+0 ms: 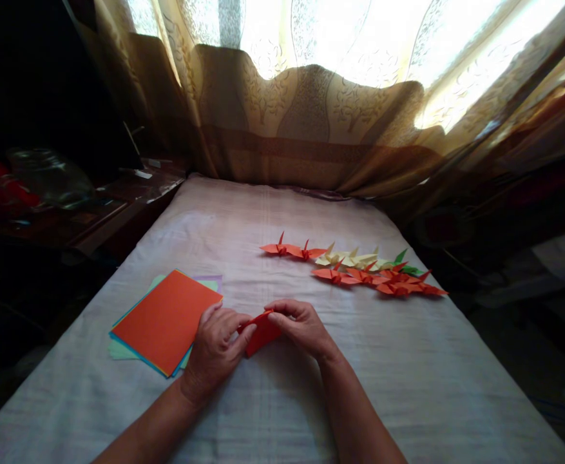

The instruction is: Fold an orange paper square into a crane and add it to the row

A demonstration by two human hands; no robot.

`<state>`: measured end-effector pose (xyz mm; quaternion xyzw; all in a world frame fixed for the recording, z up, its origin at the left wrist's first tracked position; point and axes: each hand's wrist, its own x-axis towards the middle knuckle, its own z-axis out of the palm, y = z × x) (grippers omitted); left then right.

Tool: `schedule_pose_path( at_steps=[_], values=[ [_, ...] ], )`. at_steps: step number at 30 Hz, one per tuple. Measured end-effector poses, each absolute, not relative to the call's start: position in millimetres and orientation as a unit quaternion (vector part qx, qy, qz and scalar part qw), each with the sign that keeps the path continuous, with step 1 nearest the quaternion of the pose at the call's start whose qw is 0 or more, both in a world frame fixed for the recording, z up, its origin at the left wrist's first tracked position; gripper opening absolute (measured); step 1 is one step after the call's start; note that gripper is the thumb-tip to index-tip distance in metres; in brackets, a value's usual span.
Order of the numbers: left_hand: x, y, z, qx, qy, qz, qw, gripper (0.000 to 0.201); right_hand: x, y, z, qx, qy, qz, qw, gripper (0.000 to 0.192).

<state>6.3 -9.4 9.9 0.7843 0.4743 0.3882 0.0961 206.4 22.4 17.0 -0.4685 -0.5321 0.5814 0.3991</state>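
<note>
Left hand [217, 345]: I see fingers curled, pinching the folded orange paper [261, 332].
Right hand [301, 325]: pinching the same piece's top edge.
Paper: low over the cloth-covered table [408, 380].
Left side: paper stack [166, 321].
Behind: origami cranes [359, 267].

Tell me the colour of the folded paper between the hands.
Red-orange folded paper, seen best in the head view.

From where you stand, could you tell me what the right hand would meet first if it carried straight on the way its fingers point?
The right hand points left, so it would probably meet the left hand first, just past the folded orange paper both hold.
</note>
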Motion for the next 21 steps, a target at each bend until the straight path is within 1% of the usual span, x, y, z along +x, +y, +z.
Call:
schedule_pose_path(
  at_steps=[6,12,17,21],
  values=[
    [5,-10,10,0.783,0.47,0.393,0.108,0.014,207,22,17,-0.46,-0.508,0.606,0.403,0.026],
    [5,-9,11,0.776,0.484,0.379,0.144,0.023,204,23,16,-0.467,-0.519,0.587,0.409,0.027],
    [5,-5,7,0.774,0.492,0.369,0.151,0.027,193,22,13,-0.506,-0.558,0.49,0.439,0.026],
    [4,-3,-2,0.766,0.513,0.368,0.121,0.022,185,19,4,-0.546,-0.639,0.34,0.422,0.026]
  ],
)
